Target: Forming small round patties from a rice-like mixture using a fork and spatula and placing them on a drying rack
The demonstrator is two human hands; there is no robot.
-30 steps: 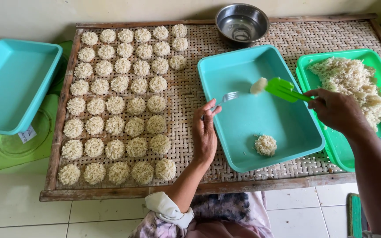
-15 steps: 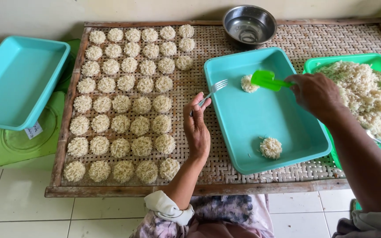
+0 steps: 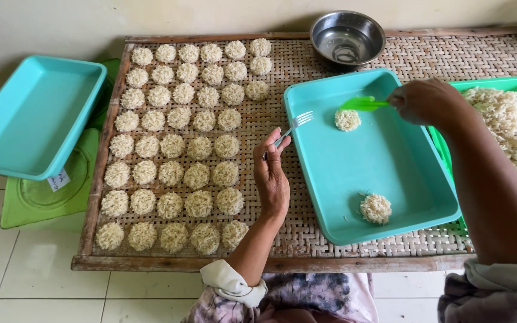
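The left hand (image 3: 272,179) grips a metal fork (image 3: 294,124), fingers closed on its handle, tines over the left rim of the teal tray (image 3: 390,167). The right hand (image 3: 427,101) holds a green spatula (image 3: 360,104), fingers closed on its handle, blade just above a noodle round (image 3: 347,119) lying at the tray's far end. Risk: the round looks loosely bound, so lifting it between fork and spatula with uneven support could break it or shed strands. A second round (image 3: 376,209) lies near the tray's front edge. A careless reach could also disturb the rows of finished rounds (image 3: 181,143) close beside the tray. The worktop is a woven bamboo rack (image 3: 450,57) in a wooden frame, set over a pale tiled floor (image 3: 25,281) against a plain wall.
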